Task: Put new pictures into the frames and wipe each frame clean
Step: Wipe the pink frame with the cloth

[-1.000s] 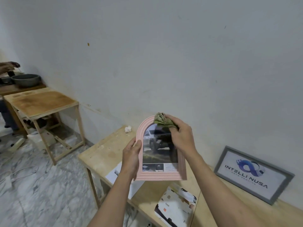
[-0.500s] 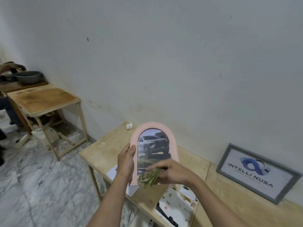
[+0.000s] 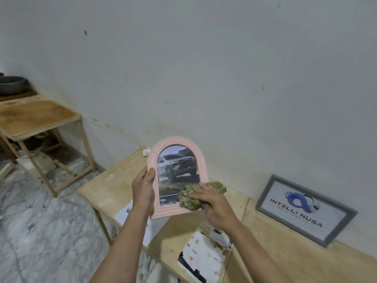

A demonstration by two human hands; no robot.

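A pink arched frame (image 3: pixel 173 141) with a picture of a white truck in it is held upright above the wooden table (image 3: pixel 106 186). My left hand (image 3: pixel 142 190) grips its left edge. My right hand (image 3: pixel 212 203) presses a crumpled green cloth (image 3: pixel 189 198) against the lower right of the frame's glass. A grey rectangular frame (image 3: pixel 306 209) with a blue logo and the words INTELLI NUSA leans against the wall on the right.
Printed sheets (image 3: pixel 204 256) lie on the table below my hands, and white paper (image 3: pixel 122 214) sticks out under the pink frame. A small white lump (image 3: pixel 145 152) sits by the wall. A second wooden table (image 3: pixel 34 117) stands at left, a dark bowl (image 3: pixel 11 83) beyond it.
My right hand carried the green cloth from the top of the arch down across the glass to its lower right. The frame stayed in my left hand.
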